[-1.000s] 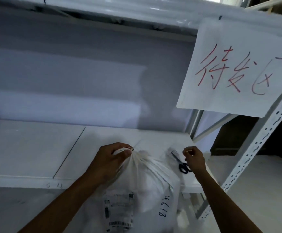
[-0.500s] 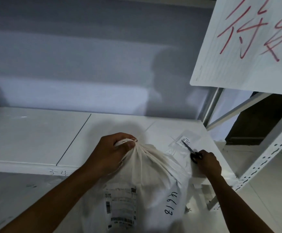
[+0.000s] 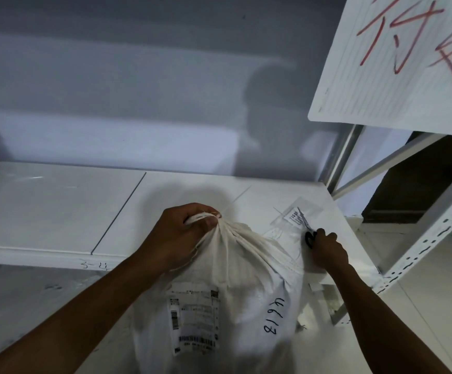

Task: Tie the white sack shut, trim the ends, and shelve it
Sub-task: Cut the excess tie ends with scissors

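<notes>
white sack (image 3: 235, 292): upright against the front edge of the shelf (image 3: 57, 206), gathered neck clamped in left hand (image 3: 176, 236) fingers. scissors (image 3: 306, 228): lying on shelf, black handle gripped by right hand (image 3: 327, 249).

Left hand (image 3: 176, 236) — sack (image 3: 235, 292) neck (gathered)

We stand in a storeroom: white metal shelving (image 3: 57, 211) with slotted uprights (image 3: 432, 238), a handwritten paper sign (image 3: 397, 63) hanging above.
</notes>
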